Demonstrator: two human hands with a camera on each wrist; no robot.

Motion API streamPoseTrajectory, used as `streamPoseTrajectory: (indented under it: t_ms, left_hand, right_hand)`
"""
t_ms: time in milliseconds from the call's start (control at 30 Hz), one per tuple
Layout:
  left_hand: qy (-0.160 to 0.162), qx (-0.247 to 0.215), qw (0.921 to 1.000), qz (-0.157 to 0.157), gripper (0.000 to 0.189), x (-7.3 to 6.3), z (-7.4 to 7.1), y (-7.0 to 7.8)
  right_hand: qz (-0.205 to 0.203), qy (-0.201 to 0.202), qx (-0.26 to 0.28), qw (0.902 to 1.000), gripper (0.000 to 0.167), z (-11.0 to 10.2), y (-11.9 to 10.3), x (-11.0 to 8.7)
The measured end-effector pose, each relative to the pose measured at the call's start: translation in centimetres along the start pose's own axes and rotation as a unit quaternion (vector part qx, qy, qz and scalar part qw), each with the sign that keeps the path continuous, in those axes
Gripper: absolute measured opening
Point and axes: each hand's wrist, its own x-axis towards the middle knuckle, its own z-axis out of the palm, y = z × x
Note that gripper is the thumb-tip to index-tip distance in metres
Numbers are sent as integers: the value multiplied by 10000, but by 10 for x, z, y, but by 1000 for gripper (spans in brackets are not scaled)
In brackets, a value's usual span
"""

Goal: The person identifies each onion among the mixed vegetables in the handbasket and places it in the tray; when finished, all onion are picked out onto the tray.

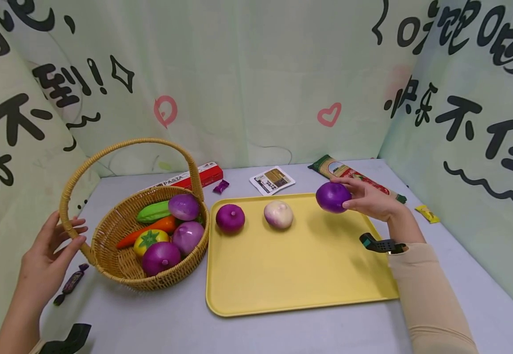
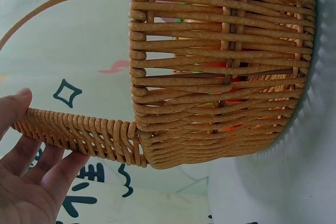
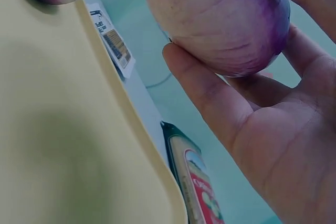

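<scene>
My right hand holds a purple onion above the far right part of the yellow tray. In the right wrist view its fingers and thumb sit around the onion, which has a paler side. A dark purple onion and a white-and-purple onion rest along the tray's far side. My left hand pinches the wicker basket's handle low on its left side, thumb opposite the fingers. Inside the basket lie three purple onions, a carrot, a yellow tomato-like vegetable and a ridged green vegetable.
Behind the basket lies a red pasta box with a purple-wrapped candy nearby. A white packet and a green-and-red package lie beyond the tray. A yellow wrapper is at right, a dark-wrapped candy left of the basket.
</scene>
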Motion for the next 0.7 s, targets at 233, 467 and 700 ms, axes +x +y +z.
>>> streamPoseTrajectory:
  t_ms: [233,467,700]
  left_hand:
    - [6,-24,10000,1,64,-1,0,2]
    - [23,-72,10000,-1,64,-1,0,3]
    - [-12,-48,10000,-67,63,-1,0,1]
  right_hand:
    - [413,268,-123,9987,55,0,12,3]
    - [763,502,-292,9954,61,4,21,6]
    - [618,438,-248,9968,61,3,34,7]
